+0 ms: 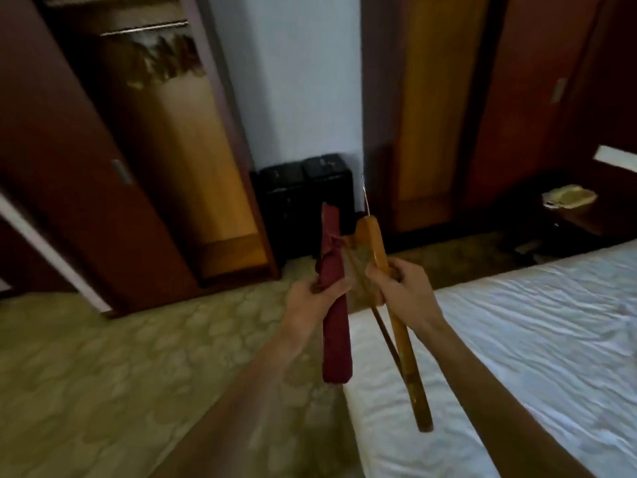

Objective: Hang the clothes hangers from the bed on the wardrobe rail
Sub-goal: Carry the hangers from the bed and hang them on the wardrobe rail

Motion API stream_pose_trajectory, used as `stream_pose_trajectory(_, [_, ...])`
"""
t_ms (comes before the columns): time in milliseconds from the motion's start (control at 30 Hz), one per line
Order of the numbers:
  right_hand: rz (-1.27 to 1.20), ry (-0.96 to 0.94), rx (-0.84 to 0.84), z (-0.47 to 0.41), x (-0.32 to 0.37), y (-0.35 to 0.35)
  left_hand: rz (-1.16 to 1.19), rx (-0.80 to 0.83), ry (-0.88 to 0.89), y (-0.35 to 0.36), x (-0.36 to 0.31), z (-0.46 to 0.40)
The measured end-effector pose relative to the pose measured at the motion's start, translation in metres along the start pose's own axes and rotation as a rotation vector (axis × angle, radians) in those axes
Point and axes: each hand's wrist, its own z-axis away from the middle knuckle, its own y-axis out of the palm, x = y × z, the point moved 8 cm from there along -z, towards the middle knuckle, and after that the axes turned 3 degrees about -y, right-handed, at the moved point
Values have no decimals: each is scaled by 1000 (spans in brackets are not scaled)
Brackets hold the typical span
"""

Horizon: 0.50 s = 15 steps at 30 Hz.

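Note:
My left hand [315,298] grips a dark red padded hanger [335,326], held nearly upright in front of me. Just to its right, my right hand [400,284] grips a wooden hanger [401,339] with a thin crossbar and a metal hook pointing up. The two hangers almost touch near the top. Both are over the bed's corner. The open wardrobe [193,160] stands at the upper left, and its metal rail [144,29] carries several hangers [165,60] bunched together.
The bed [534,339] with a white sheet fills the lower right. Two black suitcases [306,194] stand against the white wall between the wardrobe and a second open cupboard [427,125]. A patterned carpet [103,374] covers the floor at left.

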Motion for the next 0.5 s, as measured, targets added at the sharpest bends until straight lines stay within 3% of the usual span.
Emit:
stream_pose_trajectory(200, [-28, -72, 214, -97, 66, 186, 74, -189, 25, -181, -4, -85])
stream_pose_trajectory(500, [-87, -136, 227, -240, 144, 397, 150, -249, 23, -389, -39, -223])
